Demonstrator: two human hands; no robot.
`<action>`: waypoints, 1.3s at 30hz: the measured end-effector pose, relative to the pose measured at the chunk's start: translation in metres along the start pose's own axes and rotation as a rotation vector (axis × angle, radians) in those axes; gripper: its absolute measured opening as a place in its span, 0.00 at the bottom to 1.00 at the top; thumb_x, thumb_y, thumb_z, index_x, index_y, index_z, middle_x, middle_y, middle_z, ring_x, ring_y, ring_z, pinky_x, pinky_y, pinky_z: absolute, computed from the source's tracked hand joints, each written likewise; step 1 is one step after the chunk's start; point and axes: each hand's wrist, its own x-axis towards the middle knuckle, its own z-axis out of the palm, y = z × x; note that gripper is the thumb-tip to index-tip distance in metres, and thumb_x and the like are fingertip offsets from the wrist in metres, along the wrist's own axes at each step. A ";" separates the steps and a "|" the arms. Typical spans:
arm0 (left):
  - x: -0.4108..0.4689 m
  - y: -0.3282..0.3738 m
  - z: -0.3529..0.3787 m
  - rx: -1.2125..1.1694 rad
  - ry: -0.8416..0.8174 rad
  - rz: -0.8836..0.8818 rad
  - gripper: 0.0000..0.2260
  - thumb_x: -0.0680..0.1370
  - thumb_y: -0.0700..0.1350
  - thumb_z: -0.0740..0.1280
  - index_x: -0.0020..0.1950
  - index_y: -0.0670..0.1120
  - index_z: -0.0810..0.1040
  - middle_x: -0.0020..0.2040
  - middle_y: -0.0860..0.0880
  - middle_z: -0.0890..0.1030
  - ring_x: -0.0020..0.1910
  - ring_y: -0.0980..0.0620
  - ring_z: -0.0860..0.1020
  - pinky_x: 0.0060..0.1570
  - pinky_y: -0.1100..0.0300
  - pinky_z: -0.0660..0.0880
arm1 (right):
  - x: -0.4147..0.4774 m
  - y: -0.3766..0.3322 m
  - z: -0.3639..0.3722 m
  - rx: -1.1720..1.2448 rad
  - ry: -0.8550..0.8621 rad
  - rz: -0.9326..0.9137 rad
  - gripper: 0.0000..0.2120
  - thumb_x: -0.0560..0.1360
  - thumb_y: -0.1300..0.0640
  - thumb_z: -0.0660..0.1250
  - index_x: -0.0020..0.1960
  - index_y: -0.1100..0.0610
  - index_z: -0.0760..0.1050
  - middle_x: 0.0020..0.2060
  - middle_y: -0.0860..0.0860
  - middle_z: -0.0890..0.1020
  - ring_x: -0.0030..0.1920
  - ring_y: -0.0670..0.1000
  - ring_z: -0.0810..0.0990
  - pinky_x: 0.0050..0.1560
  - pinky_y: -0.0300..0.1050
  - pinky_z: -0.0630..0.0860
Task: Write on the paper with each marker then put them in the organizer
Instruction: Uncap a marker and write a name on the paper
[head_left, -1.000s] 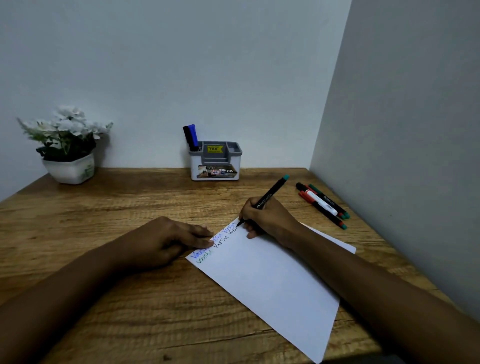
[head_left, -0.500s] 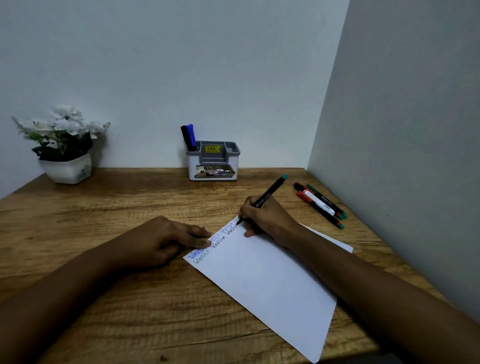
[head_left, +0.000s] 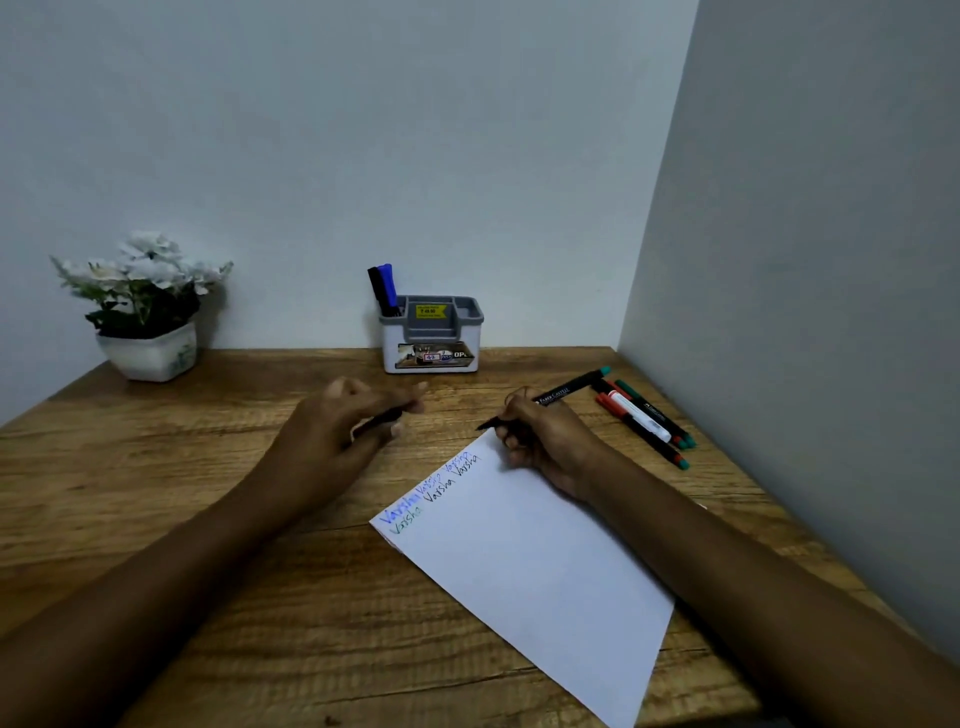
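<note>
Right hand (head_left: 545, 441) grips marker (head_left: 563, 393), tip left, tail up-right; left hand (head_left: 340, 423) holds cap (head_left: 377, 419).

left hand (head_left: 353, 415) hovering, fingers (head_left: 410, 402) pinching dark item (head_left: 376, 420), right hand (head_left: 540, 441) gripping marker (head_left: 561, 394)

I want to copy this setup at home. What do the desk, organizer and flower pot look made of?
Desk: wood or wood-look laminate, matte; brown grain lines show. Organizer: likely plastic, white body, grey insert, smooth moulded edges. Flower pot: white, faintly glossy, ceramic or plastic; cannot tell which.
</note>
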 end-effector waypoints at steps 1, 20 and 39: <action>0.006 0.005 0.000 -0.046 0.068 -0.055 0.18 0.75 0.40 0.69 0.62 0.57 0.76 0.47 0.63 0.78 0.44 0.67 0.73 0.40 0.74 0.66 | -0.001 -0.001 0.000 -0.001 -0.005 -0.029 0.11 0.75 0.66 0.60 0.36 0.56 0.69 0.28 0.53 0.73 0.24 0.45 0.69 0.20 0.35 0.67; 0.044 0.033 0.046 -1.375 0.359 -0.870 0.08 0.78 0.34 0.61 0.50 0.43 0.79 0.41 0.50 0.84 0.37 0.58 0.83 0.36 0.66 0.79 | -0.015 -0.019 -0.002 0.120 -0.042 -0.256 0.08 0.79 0.62 0.58 0.45 0.59 0.74 0.34 0.53 0.84 0.32 0.46 0.81 0.34 0.40 0.79; 0.039 0.037 0.051 -1.391 0.254 -0.793 0.08 0.77 0.36 0.63 0.51 0.43 0.80 0.45 0.47 0.85 0.42 0.55 0.83 0.42 0.62 0.80 | -0.019 -0.013 0.003 -0.045 -0.032 -0.381 0.09 0.75 0.59 0.67 0.36 0.54 0.75 0.35 0.57 0.84 0.26 0.50 0.77 0.31 0.42 0.77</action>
